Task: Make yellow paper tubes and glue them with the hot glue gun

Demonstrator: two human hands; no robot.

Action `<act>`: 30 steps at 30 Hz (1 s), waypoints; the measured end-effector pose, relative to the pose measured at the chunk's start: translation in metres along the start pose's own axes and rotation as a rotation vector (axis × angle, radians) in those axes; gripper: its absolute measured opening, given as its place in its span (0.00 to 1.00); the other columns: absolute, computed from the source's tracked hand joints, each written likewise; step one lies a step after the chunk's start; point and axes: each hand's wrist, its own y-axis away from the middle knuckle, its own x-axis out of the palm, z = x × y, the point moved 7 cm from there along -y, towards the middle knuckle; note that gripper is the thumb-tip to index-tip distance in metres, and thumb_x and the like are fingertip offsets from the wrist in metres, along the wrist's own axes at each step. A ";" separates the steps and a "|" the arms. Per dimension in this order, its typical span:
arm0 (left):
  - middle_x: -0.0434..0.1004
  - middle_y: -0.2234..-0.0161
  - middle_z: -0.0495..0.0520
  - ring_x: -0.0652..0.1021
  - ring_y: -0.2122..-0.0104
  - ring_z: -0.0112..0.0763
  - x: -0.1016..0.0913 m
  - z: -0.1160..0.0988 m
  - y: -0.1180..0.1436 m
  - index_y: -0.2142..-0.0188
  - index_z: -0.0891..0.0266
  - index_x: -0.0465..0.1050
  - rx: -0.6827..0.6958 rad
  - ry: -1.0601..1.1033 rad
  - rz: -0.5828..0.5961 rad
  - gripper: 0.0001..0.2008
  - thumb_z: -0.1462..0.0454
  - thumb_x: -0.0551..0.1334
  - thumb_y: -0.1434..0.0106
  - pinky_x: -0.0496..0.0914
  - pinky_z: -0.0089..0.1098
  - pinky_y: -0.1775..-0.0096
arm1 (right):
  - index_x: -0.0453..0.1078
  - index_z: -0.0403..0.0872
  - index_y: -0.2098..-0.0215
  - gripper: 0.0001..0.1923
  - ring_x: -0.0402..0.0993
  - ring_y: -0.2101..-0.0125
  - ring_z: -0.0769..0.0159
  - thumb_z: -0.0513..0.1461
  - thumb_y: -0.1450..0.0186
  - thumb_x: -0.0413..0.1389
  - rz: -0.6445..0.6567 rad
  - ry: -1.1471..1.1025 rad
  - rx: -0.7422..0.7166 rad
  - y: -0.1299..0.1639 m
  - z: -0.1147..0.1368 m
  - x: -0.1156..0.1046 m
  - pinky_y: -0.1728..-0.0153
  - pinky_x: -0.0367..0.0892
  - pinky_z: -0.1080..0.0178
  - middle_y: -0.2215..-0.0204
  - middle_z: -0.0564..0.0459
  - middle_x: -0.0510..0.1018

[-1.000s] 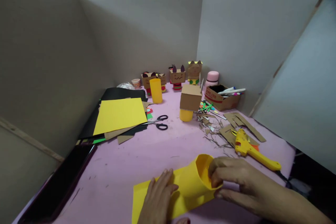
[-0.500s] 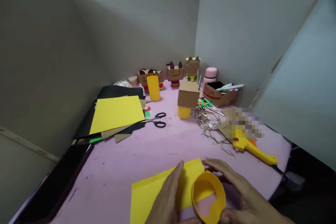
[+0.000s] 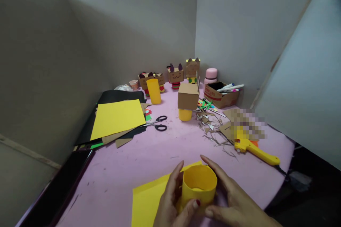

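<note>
A short yellow paper tube (image 3: pixel 199 195) stands upright between my hands, its open rim facing up toward me. My left hand (image 3: pixel 170 202) curves round its left side, with the thumb pressed on the front. On the other side my right hand (image 3: pixel 230 197) cups the tube, its thumb low at the front and its index finger reaching past the far rim. Partly beneath my left hand and the tube lies a yellow paper sheet (image 3: pixel 146 198). The tube's bottom edge is hidden by my thumbs.
Scissors (image 3: pixel 160 123) lie beside a stack topped by yellow paper (image 3: pixel 119 117). A cardboard box on a yellow base (image 3: pixel 188 99) stands mid-table. Cardboard scraps (image 3: pixel 213 134) and a yellow glue gun (image 3: pixel 257 151) are at right. Behind are cardboard figures (image 3: pixel 176 75) and a marker box (image 3: pixel 222 95).
The yellow tube has gone from tilted, with its opening toward me, to upright, and has shifted slightly left. My hands have closed in round it.
</note>
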 end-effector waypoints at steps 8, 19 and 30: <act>0.68 0.45 0.61 0.72 0.49 0.43 -0.005 0.014 0.001 0.39 0.57 0.49 -0.258 0.512 -0.217 0.37 0.51 0.62 0.43 0.69 0.38 0.51 | 0.51 0.51 0.40 0.47 0.62 0.44 0.54 0.52 0.52 0.66 0.024 -0.348 0.088 0.003 -0.007 0.017 0.46 0.59 0.55 0.43 0.41 0.64; 0.77 0.56 0.62 0.74 0.51 0.44 0.021 -0.006 0.016 0.47 0.71 0.66 -0.522 0.968 -0.282 0.18 0.67 0.58 0.36 0.70 0.36 0.51 | 0.66 0.55 0.51 0.17 0.70 0.53 0.61 0.46 0.38 0.57 -0.052 -0.252 0.054 0.007 0.009 0.016 0.51 0.63 0.59 0.54 0.49 0.75; 0.76 0.55 0.60 0.73 0.51 0.46 -0.005 0.002 0.014 0.64 0.62 0.74 -0.242 0.692 -0.410 0.13 0.61 0.70 0.50 0.67 0.38 0.52 | 0.75 0.49 0.58 0.17 0.74 0.65 0.61 0.50 0.38 0.55 -0.143 -0.202 0.056 0.003 0.010 0.011 0.63 0.66 0.63 0.67 0.50 0.80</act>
